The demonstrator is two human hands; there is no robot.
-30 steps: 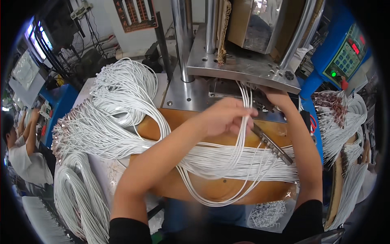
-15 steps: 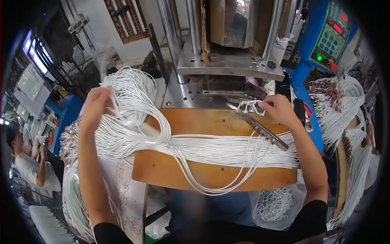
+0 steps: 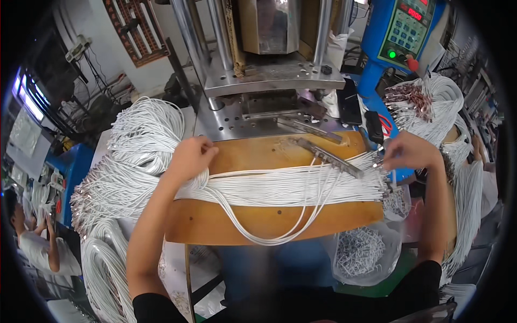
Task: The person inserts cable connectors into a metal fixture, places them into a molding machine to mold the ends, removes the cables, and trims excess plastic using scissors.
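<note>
A long bundle of white cables (image 3: 258, 188) lies across the brown curved board (image 3: 242, 223), and a few strands loop down over its front edge. Above the left part of the bundle is my left hand (image 3: 189, 157), fingers loosely bent and nothing visible in them. My right hand (image 3: 412, 151) hovers just beyond the cable ends at the right, fingers bent and apart, with no object seen in it. A narrow metal mold bar (image 3: 331, 158) rests on the bundle with several cables running into it. Behind it lies a second metal bar (image 3: 309, 129).
A press with a steel platen (image 3: 274, 81) stands behind the board. At right are a blue control box (image 3: 401, 32), a black phone (image 3: 349, 105) and more cables (image 3: 431, 107). Coiled cables (image 3: 145, 129) fill the left. A clear bag of white scraps (image 3: 361, 250) hangs below the board.
My right hand has moved right, away from the metal bars, and the white pieces it held are gone from it. My left hand has come right from the coiled cables to the bundle.
</note>
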